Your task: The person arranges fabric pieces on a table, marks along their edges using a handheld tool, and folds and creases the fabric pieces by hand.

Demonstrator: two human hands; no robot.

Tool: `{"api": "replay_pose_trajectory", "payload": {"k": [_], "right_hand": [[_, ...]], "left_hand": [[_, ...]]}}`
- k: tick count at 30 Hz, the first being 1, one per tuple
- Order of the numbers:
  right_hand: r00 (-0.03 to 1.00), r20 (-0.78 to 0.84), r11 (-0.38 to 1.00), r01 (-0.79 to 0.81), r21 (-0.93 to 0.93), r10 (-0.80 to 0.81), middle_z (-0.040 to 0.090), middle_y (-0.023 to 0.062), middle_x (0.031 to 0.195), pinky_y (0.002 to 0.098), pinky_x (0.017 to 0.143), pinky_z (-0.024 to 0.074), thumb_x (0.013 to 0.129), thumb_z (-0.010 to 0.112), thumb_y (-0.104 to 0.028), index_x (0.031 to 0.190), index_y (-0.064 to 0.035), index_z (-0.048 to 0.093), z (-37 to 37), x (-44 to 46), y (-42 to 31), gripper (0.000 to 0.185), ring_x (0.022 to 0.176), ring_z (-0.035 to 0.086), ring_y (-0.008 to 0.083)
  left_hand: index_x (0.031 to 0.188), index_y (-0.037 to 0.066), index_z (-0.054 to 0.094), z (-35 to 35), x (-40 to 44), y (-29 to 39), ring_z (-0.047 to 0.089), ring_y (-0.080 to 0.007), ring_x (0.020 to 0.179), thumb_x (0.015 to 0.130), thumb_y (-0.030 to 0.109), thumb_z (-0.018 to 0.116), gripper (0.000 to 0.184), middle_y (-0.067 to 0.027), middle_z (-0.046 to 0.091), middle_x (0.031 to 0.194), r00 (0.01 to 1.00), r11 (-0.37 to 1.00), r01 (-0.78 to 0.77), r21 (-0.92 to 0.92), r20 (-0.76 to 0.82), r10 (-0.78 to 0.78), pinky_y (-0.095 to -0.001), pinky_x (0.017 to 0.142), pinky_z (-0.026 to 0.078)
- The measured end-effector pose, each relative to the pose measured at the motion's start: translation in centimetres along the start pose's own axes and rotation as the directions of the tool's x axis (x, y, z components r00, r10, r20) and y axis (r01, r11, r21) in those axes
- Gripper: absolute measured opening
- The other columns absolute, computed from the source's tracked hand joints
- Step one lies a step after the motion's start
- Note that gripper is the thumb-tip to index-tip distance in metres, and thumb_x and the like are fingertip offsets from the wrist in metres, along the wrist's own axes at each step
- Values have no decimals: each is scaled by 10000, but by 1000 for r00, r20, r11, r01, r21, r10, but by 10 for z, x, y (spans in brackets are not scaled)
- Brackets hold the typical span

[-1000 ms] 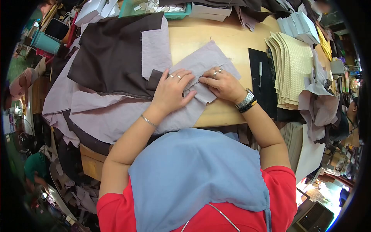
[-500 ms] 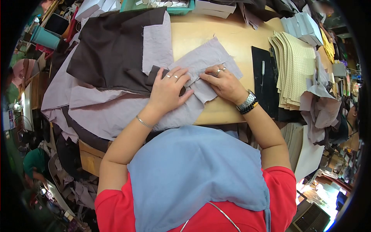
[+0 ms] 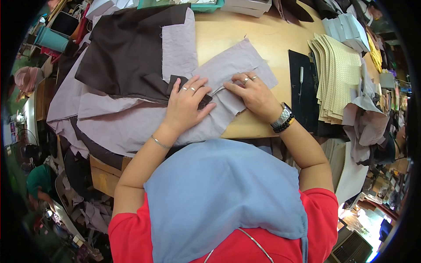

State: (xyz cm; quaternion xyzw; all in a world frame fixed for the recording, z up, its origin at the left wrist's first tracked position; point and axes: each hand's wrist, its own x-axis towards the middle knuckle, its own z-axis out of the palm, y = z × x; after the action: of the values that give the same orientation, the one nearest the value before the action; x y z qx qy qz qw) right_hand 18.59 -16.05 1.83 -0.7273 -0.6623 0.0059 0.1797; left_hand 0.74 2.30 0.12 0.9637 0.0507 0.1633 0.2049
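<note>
My left hand (image 3: 187, 103) lies with fingers spread over a small dark strip (image 3: 204, 101) and the pale mauve cloth (image 3: 210, 118). Beside it, the large dark brown cloth (image 3: 127, 57) covers part of the mauve layers. My right hand (image 3: 255, 96) has thumb and index finger pinched at a fold in the mauve cloth, just right of the left hand. Whatever sits between those fingertips is too small to make out. A tool with a pale handle (image 3: 301, 75) rests on a black mat (image 3: 303, 94) to the right.
Stacked cream textured sheets (image 3: 337, 74) stand right of the mat, with crumpled mauve cloth (image 3: 367, 118) beside them. A green tray (image 3: 206, 8) and white boxes (image 3: 247, 6) line the table's back edge. Another person in green (image 3: 38, 182) is at far left.
The fingers of my right hand have shifted slightly left and up along the fold. My left hand has moved a little left, and more of the dark strip shows.
</note>
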Motion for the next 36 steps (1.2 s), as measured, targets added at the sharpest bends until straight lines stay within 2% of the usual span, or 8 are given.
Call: {"api": "replay_pose_trajectory", "payload": {"k": [3, 6, 12, 21, 26, 29, 33, 36], "right_hand": [[999, 26, 995, 43, -85, -41, 598, 98, 1156, 406, 987, 454, 802, 604, -85, 1200, -111, 627, -9, 4, -10, 400, 1107, 566, 295], [997, 31, 994, 74, 84, -77, 605, 83, 1147, 400, 976, 460, 756, 657, -83, 1191, -108, 633, -1, 8, -8, 436, 1106, 568, 288], [998, 11, 989, 53, 136, -55, 607, 82, 1141, 396, 975, 463, 683, 722, -77, 1186, -106, 635, 5, 11, -13, 511, 1102, 567, 292], [999, 15, 996, 45, 71, -46, 611, 86, 1121, 420, 986, 436, 782, 644, -116, 1163, -118, 632, 8, 15, -23, 382, 1095, 569, 296], [998, 13, 996, 66, 62, -67, 616, 77, 1107, 407, 943, 450, 805, 634, -120, 1090, -125, 640, 7, 19, -24, 285, 1049, 578, 284], [999, 12, 994, 35, 103, -37, 633, 56, 1067, 402, 900, 463, 829, 639, -126, 1042, -126, 652, 6, 24, -28, 213, 1004, 595, 261], [999, -28, 989, 44, 142, -40, 650, 28, 1009, 395, 845, 472, 858, 645, -139, 988, -124, 671, 7, 28, -29, 134, 961, 612, 233], [1000, 30, 985, -4, 174, -1, 650, 25, 1005, 392, 838, 470, 853, 647, -137, 974, -127, 682, 4, 30, -30, 126, 976, 611, 234]], "left_hand": [[1104, 131, 643, 1, 1, 0, 501, -258, 1320, 812, 344, 760, 380, -32, 603, 1318, 1000, 1000, -1, -10, 5, 2, -596, 1082, 329], [1104, 125, 641, 0, 0, 0, 498, -261, 1322, 809, 344, 763, 386, -38, 596, 1328, 1000, 1000, 2, -13, 17, -2, -599, 1080, 330], [1102, 111, 637, -1, 1, -3, 488, -278, 1332, 791, 339, 781, 412, -55, 581, 1343, 999, 998, 8, -62, 38, -6, -613, 1081, 327], [1084, 90, 628, -9, 0, -12, 502, -311, 1323, 729, 322, 839, 473, -79, 585, 1332, 997, 983, 2, -185, 72, 12, -619, 1069, 351], [1080, 95, 632, -8, -1, -12, 509, -308, 1318, 721, 324, 845, 476, -75, 596, 1315, 998, 984, -10, -178, 56, 21, -616, 1060, 365], [1087, 107, 634, -7, -2, -11, 509, -303, 1319, 713, 336, 847, 487, -68, 601, 1310, 998, 981, 5, -194, 58, 6, -610, 1084, 336], [1095, 143, 644, -11, 0, -9, 468, -287, 1355, 731, 409, 817, 482, -34, 583, 1353, 997, 998, 12, -61, 77, -7, -692, 1087, 243], [1067, 172, 658, -20, -2, -6, 440, -276, 1373, 757, 468, 778, 445, -3, 567, 1376, 995, 998, 66, 24, 76, -67, -756, 1054, 203]]}}
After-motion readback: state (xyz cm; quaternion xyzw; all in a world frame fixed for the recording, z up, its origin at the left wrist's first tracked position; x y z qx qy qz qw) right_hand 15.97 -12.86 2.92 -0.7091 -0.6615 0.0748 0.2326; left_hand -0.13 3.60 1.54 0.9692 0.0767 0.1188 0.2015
